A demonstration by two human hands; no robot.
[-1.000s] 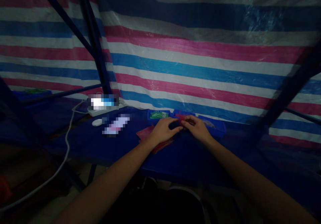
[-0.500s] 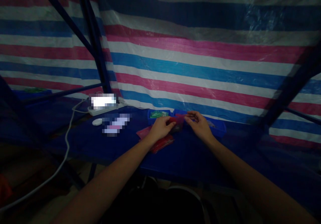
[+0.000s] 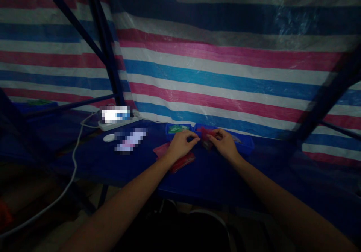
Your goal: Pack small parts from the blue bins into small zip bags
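My left hand (image 3: 180, 143) and my right hand (image 3: 224, 143) meet over a dark blue table (image 3: 135, 165), both with fingers curled in a pinch. Between them sits a small dark red piece (image 3: 205, 137) that both hands grip; the dim light hides its exact shape. Red sheets (image 3: 177, 158) lie under and beside my left wrist. Just behind the hands stands a row of blue trays (image 3: 245, 144); the leftmost tray (image 3: 169, 127) holds something green.
A white power strip (image 3: 118, 123) with a white cable (image 3: 75, 158) lies at the back left, with a small white oval object (image 3: 108, 137) beside it. A striped tarp (image 3: 225, 67) hangs behind the table. Dark blue frame poles (image 3: 105, 45) cross at left and right.
My right hand, lifted toward the trays half a second ago, has come back down to the red piece. My left hand shifted slightly right to meet it.
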